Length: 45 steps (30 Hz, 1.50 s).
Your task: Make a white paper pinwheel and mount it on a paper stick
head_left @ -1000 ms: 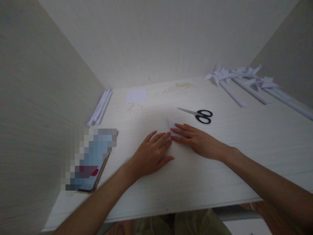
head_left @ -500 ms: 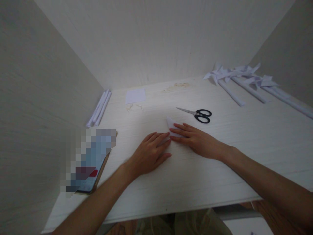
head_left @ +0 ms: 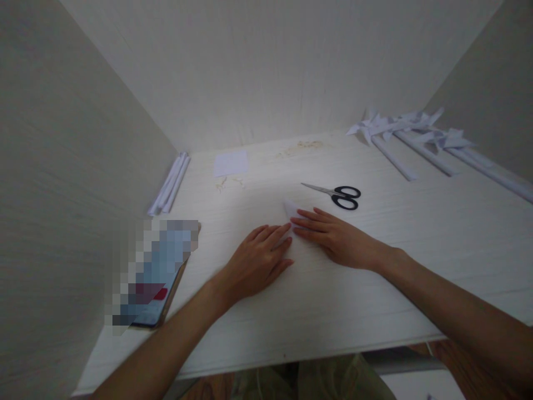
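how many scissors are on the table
1: black-handled scissors lie on the table, just beyond the right hand. None other shows.

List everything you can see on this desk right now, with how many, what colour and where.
folded paper: one, white, centre of the desk, mostly under the hands
scissors: one pair, black handles, just right of the folded paper
square sheet: one, white, far side near the back wall
rolled paper sticks: a small bundle, white, along the left wall
paper pinwheels: several, white, on long paper sticks, far right corner
phone: one, screen blurred, near left edge
desk: one, whitish wood grain, walled on three sides
left hand: flat on the paper
right hand: flat on the paper
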Motion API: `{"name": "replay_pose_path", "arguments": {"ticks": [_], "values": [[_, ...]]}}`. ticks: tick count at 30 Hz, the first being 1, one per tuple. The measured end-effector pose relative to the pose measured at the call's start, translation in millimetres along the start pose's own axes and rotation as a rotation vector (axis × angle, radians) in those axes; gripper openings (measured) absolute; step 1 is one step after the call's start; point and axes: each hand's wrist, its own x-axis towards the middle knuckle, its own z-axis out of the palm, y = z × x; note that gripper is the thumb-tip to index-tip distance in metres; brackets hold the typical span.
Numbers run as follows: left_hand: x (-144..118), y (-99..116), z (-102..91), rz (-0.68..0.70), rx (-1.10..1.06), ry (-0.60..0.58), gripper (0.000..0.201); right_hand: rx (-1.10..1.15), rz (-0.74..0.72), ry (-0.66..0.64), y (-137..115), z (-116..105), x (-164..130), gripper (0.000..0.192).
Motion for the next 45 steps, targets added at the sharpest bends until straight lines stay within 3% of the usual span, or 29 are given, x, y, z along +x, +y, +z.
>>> {"name": "replay_pose_path", "arguments": {"ticks": [6, 14, 19, 25, 38, 45], "values": [[1, 0, 0.2, -0.014, -0.022, -0.004, 0.034, -0.016, 0.004, -0.026, -3, -6, 0, 0.053], [-1, -1, 5.6, -0.017, -0.098, 0.077, 0.034, 0.016, 0.024, -0.005, -3, -6, 1, 0.047], [0, -1, 8.0, -0.052, -0.088, 0.014, 0.044, 0.014, 0.020, 0.003, -3, -6, 2, 0.044], [4, 0, 5.1, -0.067, -0.083, -0.029, 0.041, 0.008, 0.020, 0.010, -3, -7, 1, 0.043], [10, -2, 6.6, -0.037, -0.111, -0.041, 0.036, -0.149, 0.130, -0.101, 6, -12, -11, 0.053], [14, -2, 6.5, -0.027, -0.139, -0.025, 0.034, -0.167, 0.110, -0.154, 8, -25, 5, 0.053]]}}
